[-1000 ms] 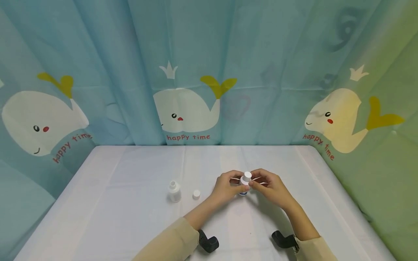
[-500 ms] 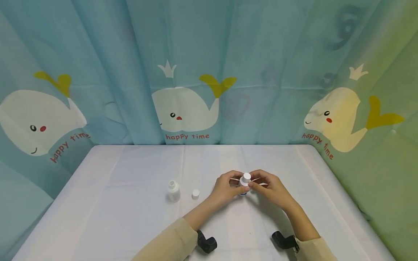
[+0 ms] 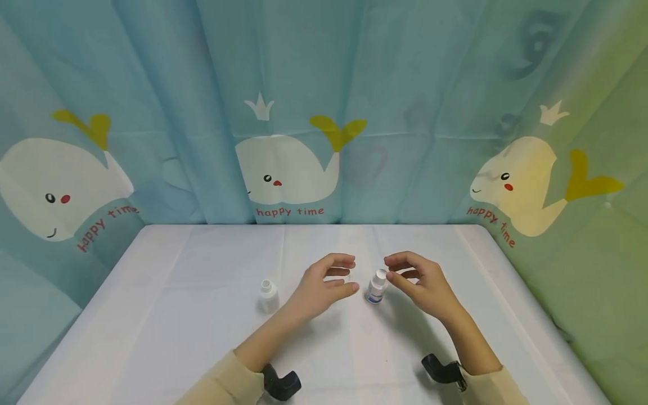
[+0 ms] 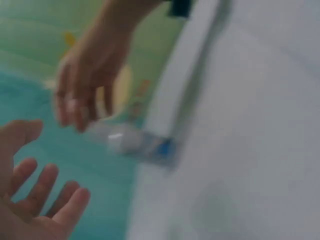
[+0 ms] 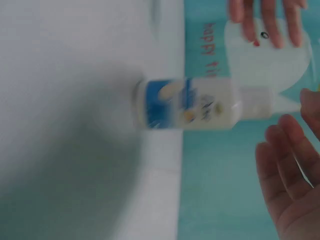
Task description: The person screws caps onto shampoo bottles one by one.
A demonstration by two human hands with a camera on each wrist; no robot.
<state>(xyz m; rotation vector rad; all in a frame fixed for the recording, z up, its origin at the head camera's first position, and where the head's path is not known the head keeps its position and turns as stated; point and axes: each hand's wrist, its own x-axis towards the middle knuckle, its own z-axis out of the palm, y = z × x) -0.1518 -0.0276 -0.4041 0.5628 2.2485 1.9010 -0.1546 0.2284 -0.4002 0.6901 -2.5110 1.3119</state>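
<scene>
A small white bottle (image 3: pixel 376 289) with a blue and white label stands on the table, its white cap (image 3: pixel 381 275) on top. In the right wrist view the bottle (image 5: pixel 187 103) shows its printed label. My left hand (image 3: pixel 324 286) is to the left of it, fingers spread and loosely bent around nothing. Close by the cap on the other side is my right hand (image 3: pixel 424 284); its thumb and fingers are apart with no object between them. Farther left stands a second white bottle (image 3: pixel 269 296) with an uncovered neck.
The white-covered table (image 3: pixel 202 337) meets a blue-green curtain (image 3: pixel 405 169) with printed whales at its back edge. Black camera mounts (image 3: pixel 281 383) sit at both wrists. My left hand and forearm hide the spot near the second bottle.
Both hands have let go of the labelled bottle. The left hand has moved left and back, covering the loose cap; the right has lifted slightly from the bottle, which stays upright.
</scene>
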